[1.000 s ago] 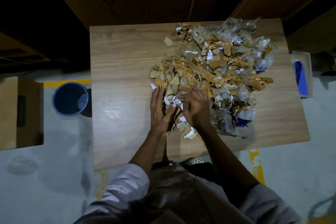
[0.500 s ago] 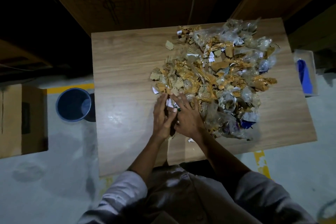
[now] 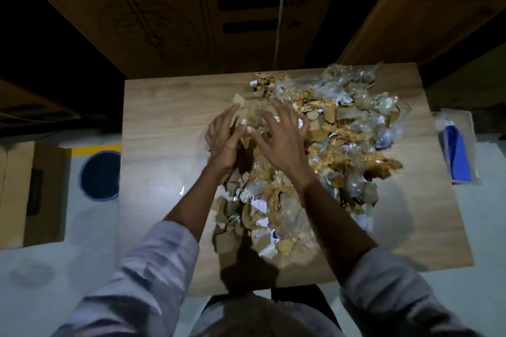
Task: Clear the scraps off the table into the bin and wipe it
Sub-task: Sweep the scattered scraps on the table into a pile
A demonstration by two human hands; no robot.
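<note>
The wooden table (image 3: 164, 107) is taken as the reference for everything here. Its middle and right side are buried under 1 big heap of scraps (image 3: 347, 145): torn cardboard, orange wrapper bits and crinkly clear plastic, with a tail trailing toward the table's near edge. The blue bin (image 3: 100, 175) is parked on the floor just off the table's left edge, partly tucked under it. Off the table's right edge, a clear container (image 3: 457, 150) with something blue in it can be seen; what it is can't be told.

Both hands are held over the heap's left side, above the table's middle. The left hand (image 3: 223, 142) and right hand (image 3: 279, 142) are set close together, fingers spread and laid on the scraps, nothing clearly pinched. 1 tiny white scrap (image 3: 182, 189) is left alone on the table's bare left part.

So it's judged to be the gathering step, barely started. Next, a bunch should be raked leftward and dropped over the table's left edge into the bin. Wiping is a long way off.
</note>
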